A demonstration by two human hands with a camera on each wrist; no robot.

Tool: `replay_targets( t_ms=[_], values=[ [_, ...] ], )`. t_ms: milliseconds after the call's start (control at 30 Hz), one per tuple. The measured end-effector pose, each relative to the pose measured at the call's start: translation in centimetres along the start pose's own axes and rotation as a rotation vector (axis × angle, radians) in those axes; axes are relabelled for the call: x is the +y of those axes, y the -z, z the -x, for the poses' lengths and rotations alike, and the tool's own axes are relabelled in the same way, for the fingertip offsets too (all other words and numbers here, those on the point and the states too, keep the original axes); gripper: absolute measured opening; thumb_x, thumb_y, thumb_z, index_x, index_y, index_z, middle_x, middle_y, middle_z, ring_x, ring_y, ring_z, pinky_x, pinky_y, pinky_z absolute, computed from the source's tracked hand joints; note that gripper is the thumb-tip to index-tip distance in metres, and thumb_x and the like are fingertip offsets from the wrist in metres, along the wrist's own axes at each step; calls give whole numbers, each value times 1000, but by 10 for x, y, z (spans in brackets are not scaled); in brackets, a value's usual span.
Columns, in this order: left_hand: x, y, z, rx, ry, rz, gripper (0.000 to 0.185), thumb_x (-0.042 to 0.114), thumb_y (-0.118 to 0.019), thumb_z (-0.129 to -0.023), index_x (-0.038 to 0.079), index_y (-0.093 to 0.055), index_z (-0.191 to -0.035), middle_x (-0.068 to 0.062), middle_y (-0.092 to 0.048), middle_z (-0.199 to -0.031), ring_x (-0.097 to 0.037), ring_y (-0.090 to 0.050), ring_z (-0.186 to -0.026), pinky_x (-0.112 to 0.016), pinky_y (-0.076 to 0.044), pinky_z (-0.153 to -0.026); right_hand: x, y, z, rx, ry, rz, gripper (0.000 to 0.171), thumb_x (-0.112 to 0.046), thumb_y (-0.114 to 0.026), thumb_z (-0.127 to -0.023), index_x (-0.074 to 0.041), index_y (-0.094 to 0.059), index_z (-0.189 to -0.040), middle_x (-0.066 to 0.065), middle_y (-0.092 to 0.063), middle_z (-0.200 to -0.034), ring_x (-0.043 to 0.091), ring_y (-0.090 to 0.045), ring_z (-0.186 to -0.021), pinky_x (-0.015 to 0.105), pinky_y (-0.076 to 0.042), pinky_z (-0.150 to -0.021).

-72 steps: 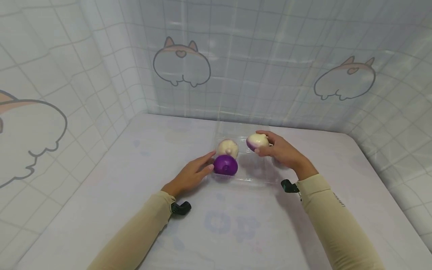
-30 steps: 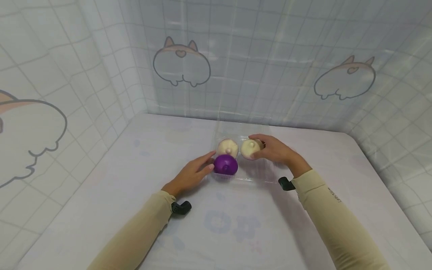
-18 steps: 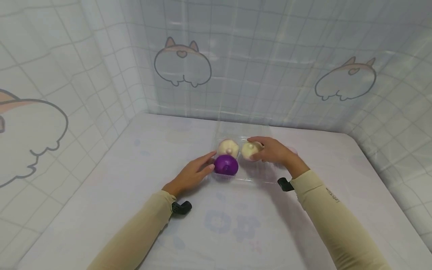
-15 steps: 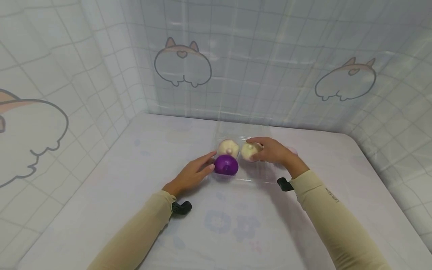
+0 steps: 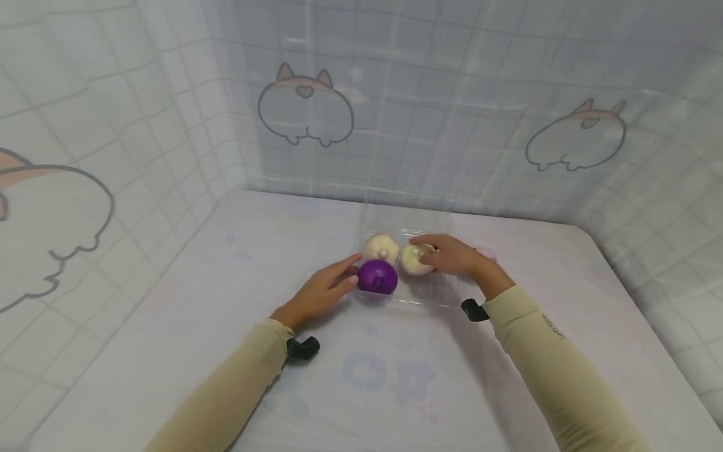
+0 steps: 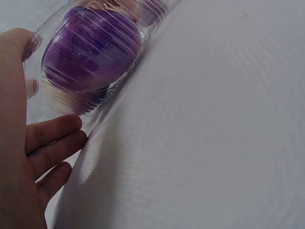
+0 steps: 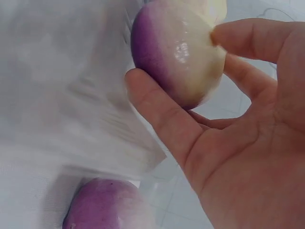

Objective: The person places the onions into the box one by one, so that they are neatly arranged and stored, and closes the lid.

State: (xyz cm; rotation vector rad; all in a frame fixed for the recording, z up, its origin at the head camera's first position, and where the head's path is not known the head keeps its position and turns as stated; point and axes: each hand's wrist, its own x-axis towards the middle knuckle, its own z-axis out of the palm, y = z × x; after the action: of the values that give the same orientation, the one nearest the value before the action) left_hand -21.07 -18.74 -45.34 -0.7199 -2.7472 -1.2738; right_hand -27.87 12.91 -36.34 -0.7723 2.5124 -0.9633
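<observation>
A clear plastic container (image 5: 429, 295) lies on the table with its lid folded back. At its left, a purple onion (image 5: 378, 277) sits in front of a whitish onion (image 5: 381, 247). My right hand (image 5: 452, 254) holds a purple-and-white onion (image 5: 415, 260) in the container's right part. In the right wrist view the thumb (image 7: 233, 38) rests on that onion's white side, and the fingers reach around its far side and beneath. My left hand (image 5: 317, 294) touches the container's left side, its fingers (image 6: 55, 131) extended beside the clear wall.
Another purple-and-pale onion (image 7: 107, 207) lies on the table, mostly hidden behind my right hand in the head view. White tile-patterned curtains (image 5: 440, 125) enclose the back and sides. A white cloth (image 5: 316, 389) with faint flowers covers the table.
My right hand has brought its onion left and down into the container, beside the whitish one, and its thumb has shifted over the onion. The left hand has stayed in place.
</observation>
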Motion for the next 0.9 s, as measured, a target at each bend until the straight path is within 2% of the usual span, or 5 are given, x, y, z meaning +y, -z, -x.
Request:
replay_targets(
  t_ms=[200,433,567,667,900],
  values=[
    [-2,-1,1,-2,3,-2,57,43,-48,-105,24,-34,-158,-7,-57,-142,-25,-46,-137,-48,-33,-114,-2,-2,0,8,41,124,52,-13,-57,-96,-6,-51,-147,17,-49,-148,31,-49,-120,53,-39,-105],
    [-1,0,-1,3,-13,-6,57,42,-48,-106,22,-35,-158,-8,-58,-141,-27,-47,-136,-49,-34,-114,-2,0,-3,28,-21,130,59,-15,-64,-95,-9,-46,-151,16,-46,-151,33,-50,-124,52,-40,-105],
    [0,1,-1,2,-16,-13,57,42,-48,-106,22,-35,-158,-8,-58,-141,-26,-48,-135,-48,-34,-114,-4,2,-2,26,-59,129,62,-17,-66,-94,-5,-43,-151,21,-47,-147,37,-48,-129,54,-40,-106],
    [0,1,-1,2,-14,-14,57,42,-48,-106,22,-35,-158,-8,-58,-141,-26,-48,-135,-48,-35,-113,-7,3,-2,26,-75,133,62,-18,-67,-94,-3,-43,-149,24,-51,-140,38,-49,-126,55,-41,-104],
    [0,0,0,1,2,-17,57,42,-48,-106,23,-35,-158,-7,-58,-142,-25,-47,-136,-48,-34,-114,-8,3,-2,48,-126,146,62,-16,-68,-92,-7,-46,-149,22,-57,-134,36,-53,-121,51,-47,-97]
  ],
)
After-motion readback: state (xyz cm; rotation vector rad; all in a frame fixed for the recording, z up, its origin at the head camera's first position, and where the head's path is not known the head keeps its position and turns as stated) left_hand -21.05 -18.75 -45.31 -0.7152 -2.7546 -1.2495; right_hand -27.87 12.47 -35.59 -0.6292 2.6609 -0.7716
